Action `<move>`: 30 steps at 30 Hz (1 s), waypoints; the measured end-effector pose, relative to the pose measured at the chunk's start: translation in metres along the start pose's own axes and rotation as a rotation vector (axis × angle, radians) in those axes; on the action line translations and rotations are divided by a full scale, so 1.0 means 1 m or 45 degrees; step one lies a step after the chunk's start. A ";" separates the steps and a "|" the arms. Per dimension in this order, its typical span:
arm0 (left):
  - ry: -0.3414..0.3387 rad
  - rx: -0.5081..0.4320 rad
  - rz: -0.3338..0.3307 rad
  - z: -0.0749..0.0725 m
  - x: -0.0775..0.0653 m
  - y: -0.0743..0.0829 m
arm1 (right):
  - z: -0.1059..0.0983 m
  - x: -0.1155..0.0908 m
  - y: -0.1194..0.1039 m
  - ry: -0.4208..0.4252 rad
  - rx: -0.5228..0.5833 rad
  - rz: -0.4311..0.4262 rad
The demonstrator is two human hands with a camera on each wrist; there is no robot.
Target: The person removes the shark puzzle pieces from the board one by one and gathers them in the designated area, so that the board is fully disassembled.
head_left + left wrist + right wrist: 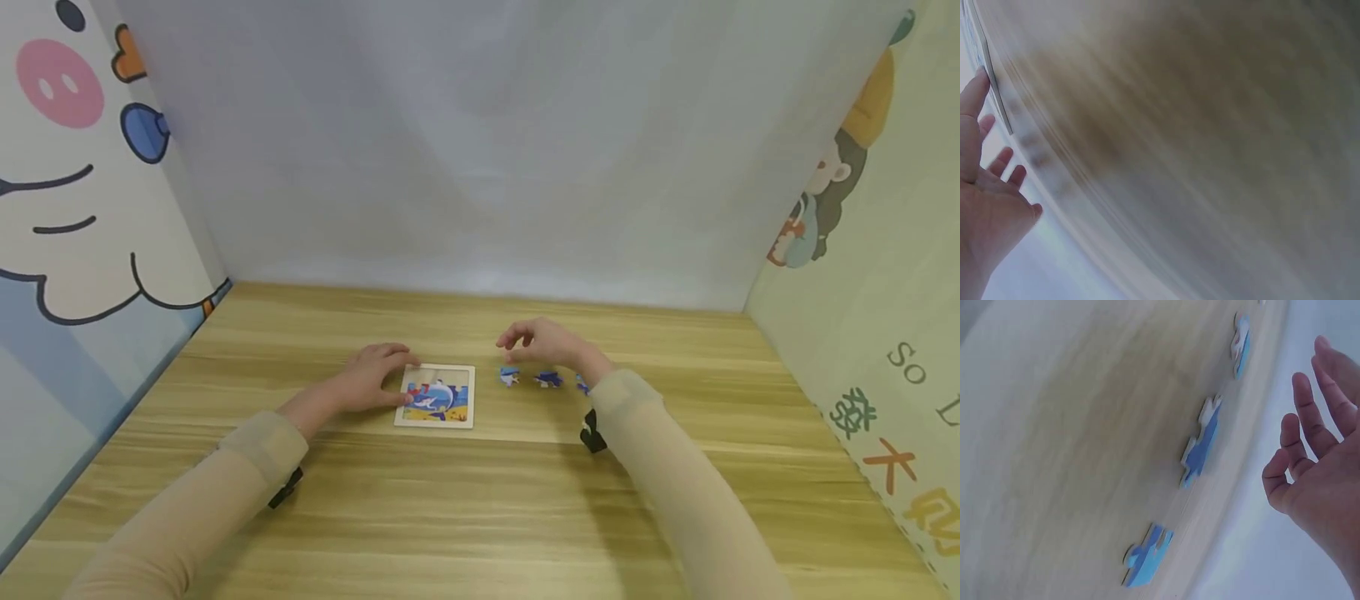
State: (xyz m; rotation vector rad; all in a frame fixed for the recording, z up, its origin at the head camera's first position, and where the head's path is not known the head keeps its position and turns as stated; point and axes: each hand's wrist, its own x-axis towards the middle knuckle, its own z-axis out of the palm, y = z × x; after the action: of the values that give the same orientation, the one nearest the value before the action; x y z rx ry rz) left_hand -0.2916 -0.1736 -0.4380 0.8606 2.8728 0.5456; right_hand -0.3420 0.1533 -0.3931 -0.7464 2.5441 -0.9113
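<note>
A square jigsaw puzzle board [437, 423] with a pale frame and a blue dolphin picture lies flat on the table; the upper part of its picture area shows bare backing. My left hand [367, 379] rests at its left side, the thumb on the frame's left edge and the other fingers spread near the top left corner. To the right of the board, my right hand [551, 342] hovers with loosely bent fingers and nothing in them. Below that hand lie a light blue and white puzzle piece [509, 376], a dark blue puzzle piece [1200, 444] and another blue puzzle piece [1149, 557], partly hidden by the wrist in the head view.
The wood-grain table [450, 517] runs back to a pale hanging curtain [480, 167]. Printed cartoon panels stand along the left and right sides. A black wrist device [592, 432] shows under the right sleeve, another [286, 488] under the left.
</note>
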 end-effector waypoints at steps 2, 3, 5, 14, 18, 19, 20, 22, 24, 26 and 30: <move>0.000 0.000 0.059 0.000 0.001 0.002 | 0.003 -0.001 -0.004 0.023 -0.024 -0.045; 0.000 0.000 0.089 0.000 0.001 0.002 | 0.005 -0.001 -0.006 0.036 -0.028 -0.064; -0.004 -0.006 0.144 0.000 0.002 0.003 | 0.010 -0.001 -0.009 0.059 -0.043 -0.104; -0.069 -0.045 0.255 0.001 0.001 0.002 | 0.034 -0.003 -0.019 0.103 -0.046 -0.070; -0.084 -0.056 0.255 0.000 0.001 0.003 | 0.043 -0.002 -0.022 0.099 -0.155 -0.109; -0.093 -0.059 0.247 -0.001 0.001 0.003 | 0.045 -0.002 -0.023 0.095 -0.184 -0.126; -0.096 -0.059 0.242 -0.001 0.002 0.004 | 0.047 -0.001 -0.024 0.092 -0.210 -0.134; -0.105 -0.062 0.232 -0.002 0.002 0.004 | 0.050 -0.001 -0.026 0.080 -0.256 -0.137; -0.111 -0.069 0.225 -0.002 0.002 0.004 | 0.054 0.000 -0.028 0.065 -0.313 -0.139; -0.112 -0.073 0.226 -0.003 0.002 0.004 | 0.057 0.000 -0.030 0.040 -0.363 -0.140; -0.115 -0.077 0.224 -0.002 0.003 0.003 | 0.061 0.001 -0.035 -0.006 -0.422 -0.121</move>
State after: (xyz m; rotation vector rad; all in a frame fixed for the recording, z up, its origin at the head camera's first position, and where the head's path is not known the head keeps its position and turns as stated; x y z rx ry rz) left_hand -0.2925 -0.1699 -0.4352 1.1056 2.7017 0.5905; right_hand -0.3015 0.0995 -0.4153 -0.9678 2.7089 -0.5163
